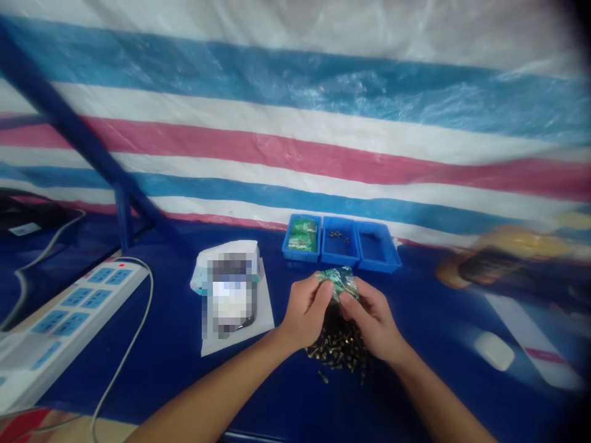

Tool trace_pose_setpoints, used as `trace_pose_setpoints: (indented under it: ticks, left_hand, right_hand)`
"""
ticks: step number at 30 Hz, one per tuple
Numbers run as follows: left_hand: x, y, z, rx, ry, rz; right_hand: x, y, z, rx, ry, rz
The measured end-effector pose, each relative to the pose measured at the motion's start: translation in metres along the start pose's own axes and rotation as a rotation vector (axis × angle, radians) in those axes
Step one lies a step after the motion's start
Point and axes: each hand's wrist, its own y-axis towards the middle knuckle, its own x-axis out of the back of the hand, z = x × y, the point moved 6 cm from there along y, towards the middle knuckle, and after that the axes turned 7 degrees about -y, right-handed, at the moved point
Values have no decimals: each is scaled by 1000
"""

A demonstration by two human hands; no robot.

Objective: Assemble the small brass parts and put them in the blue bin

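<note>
My left hand (305,311) and my right hand (372,320) meet over the blue table and together pinch a small green packet (339,282) that looks like circuit boards in clear plastic. Both hands have their fingers closed on it. Under and between them lies a pile of small dark and brass screws (339,347). Behind stand three blue bins: the left bin (301,237) holds green boards, the middle bin (339,241) has a few screws, and in the right bin (376,246) I see nothing.
A white power strip (60,314) with its cable lies at the left. A white packet with a blurred item (231,289) rests on paper. A yellow power tool (498,261) and a white oval object (494,351) are at the right. A striped tarp hangs behind.
</note>
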Motion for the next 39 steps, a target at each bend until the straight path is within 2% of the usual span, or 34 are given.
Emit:
trace_pose_setpoints:
  ticks: [5, 10, 13, 18, 24, 29, 30, 32, 34, 37, 39]
  left_hand:
    - [2, -2, 5, 32, -52, -41]
    - [18, 0, 16, 59, -125, -273]
    - [24, 3, 19, 68, -158, -336]
    - [21, 2, 20, 56, -141, -338]
    - [21, -2, 13, -34, -122, -362]
    - [22, -5, 9, -72, -101, -355]
    - [22, -5, 8, -74, -93, -346]
    - [20, -4, 7, -75, -57, -320]
    - [20, -3, 6, -75, 0, -301]
    - [24, -1, 7, -37, 92, -301]
    - [28, 3, 6, -6, 160, -311]
  right_hand:
    - [-2, 3, -6, -58, 110, -18]
    - [4, 6, -24, -231, 249, -115]
    - [11, 7, -31, -290, 264, -169]
    - [18, 9, -35, -289, 265, -198]
    - [13, 9, -43, -332, 279, -170]
    - [5, 43, -33, -303, 327, -153]
    - [3, 51, -32, -347, 315, -143]
    - [1, 61, -36, -536, 205, -77]
    - [5, 64, -36, -617, 107, -36]
    - [20, 57, -35, -575, 23, 22]
    - [38, 47, -36, -532, -49, -4]
